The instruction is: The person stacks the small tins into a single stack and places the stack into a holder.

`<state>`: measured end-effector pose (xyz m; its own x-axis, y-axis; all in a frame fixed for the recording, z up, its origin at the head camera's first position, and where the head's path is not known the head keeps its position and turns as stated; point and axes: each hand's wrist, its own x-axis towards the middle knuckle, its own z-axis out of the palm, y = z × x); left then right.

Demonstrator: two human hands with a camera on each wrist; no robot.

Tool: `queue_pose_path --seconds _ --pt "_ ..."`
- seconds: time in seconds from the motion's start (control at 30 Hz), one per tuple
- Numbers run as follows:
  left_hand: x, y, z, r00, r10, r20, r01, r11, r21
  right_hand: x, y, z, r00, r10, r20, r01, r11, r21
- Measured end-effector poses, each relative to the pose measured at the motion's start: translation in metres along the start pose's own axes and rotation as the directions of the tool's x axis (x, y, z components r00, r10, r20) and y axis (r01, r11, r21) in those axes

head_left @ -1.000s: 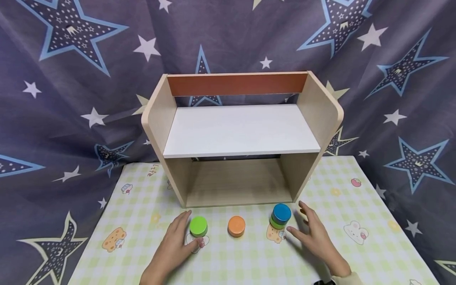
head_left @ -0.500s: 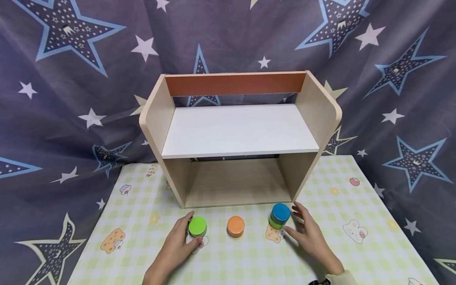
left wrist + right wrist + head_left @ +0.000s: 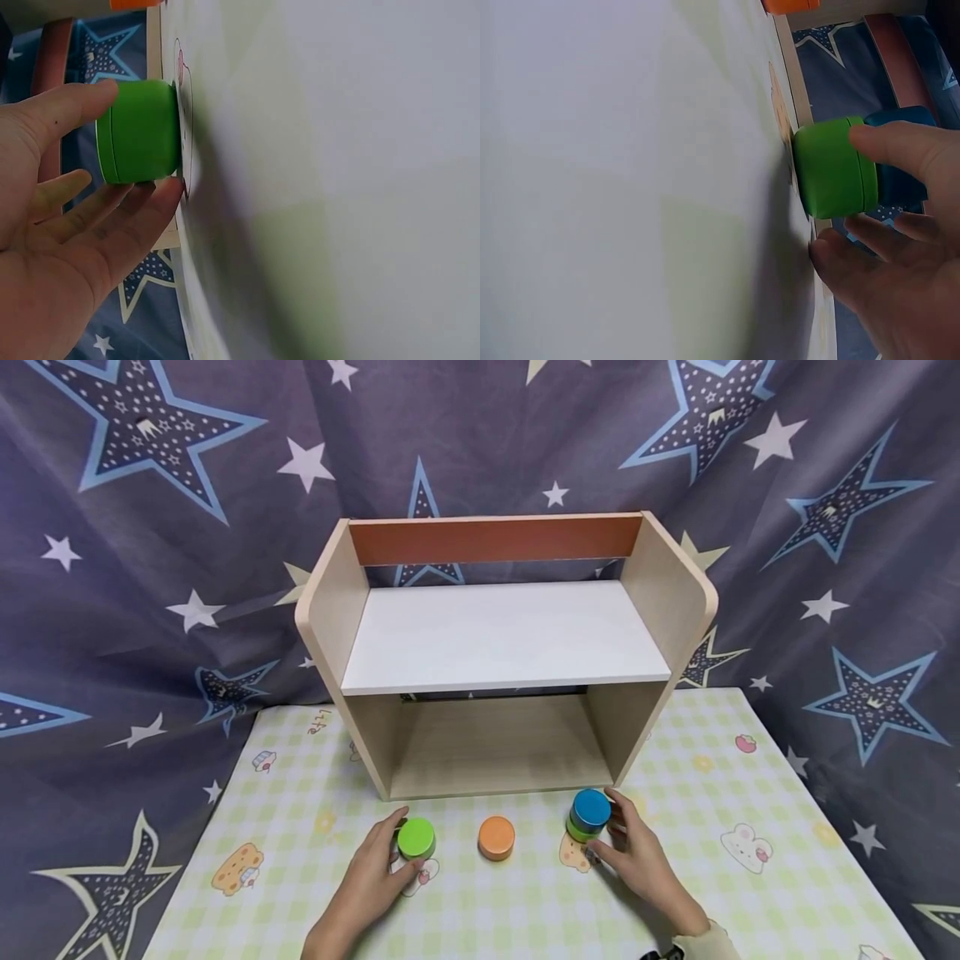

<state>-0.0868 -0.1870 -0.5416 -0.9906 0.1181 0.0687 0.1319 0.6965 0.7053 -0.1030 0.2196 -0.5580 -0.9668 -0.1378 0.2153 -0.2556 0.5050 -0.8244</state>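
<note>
A small round green tub with a lid (image 3: 416,838) stands on the table at front left. My left hand (image 3: 367,881) holds it at the sides, the thumb (image 3: 82,105) at its lid edge and the fingertips along the opposite side. Further right, a blue tub (image 3: 591,808) stands stacked on another green tub (image 3: 834,169). My right hand (image 3: 641,860) reaches round this stack from the right. Its thumb overlaps the lower tub's lid edge in the right wrist view, while the index fingertip is apart from the tub. Between the hands stands an orange tub (image 3: 497,838).
Behind the tubs stands a wooden shelf unit with a white upper board (image 3: 506,639) and an open lower compartment (image 3: 502,743). A checked cloth (image 3: 750,893) covers the table. A star-patterned curtain (image 3: 487,435) hangs behind.
My right hand has moved left, closer to the blue and green stack. The left thumb and fingers have drawn slightly closer around the green tub. The tubs stay in place.
</note>
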Motion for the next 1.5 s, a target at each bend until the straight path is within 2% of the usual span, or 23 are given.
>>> queue_pose_path --seconds 0.3,0.57,0.8,1.07,1.5 --pt "0.0009 -0.0018 0.0015 1.000 -0.015 -0.002 0.015 1.000 -0.022 0.0002 0.0007 0.0022 1.000 0.030 0.007 -0.030 1.000 0.004" --pt "0.0010 -0.0011 0.0008 1.000 -0.021 -0.008 0.021 0.998 -0.065 0.0019 0.0001 0.0037 0.999 0.037 0.009 -0.037 0.999 -0.035" --pt "0.0011 -0.0005 0.0011 1.000 -0.023 -0.011 0.022 0.998 -0.065 0.0020 0.0007 0.0043 1.000 0.008 -0.005 -0.008 0.999 -0.052" --pt "0.0010 0.0004 0.0010 1.000 -0.028 0.003 0.028 0.997 -0.077 0.0020 0.0006 0.0043 1.000 0.011 -0.001 -0.011 0.998 -0.055" --pt "0.0024 0.0050 -0.0012 1.000 -0.013 -0.023 0.012 0.998 -0.056 0.0018 -0.0003 0.0041 1.000 0.005 -0.006 -0.005 0.998 -0.055"
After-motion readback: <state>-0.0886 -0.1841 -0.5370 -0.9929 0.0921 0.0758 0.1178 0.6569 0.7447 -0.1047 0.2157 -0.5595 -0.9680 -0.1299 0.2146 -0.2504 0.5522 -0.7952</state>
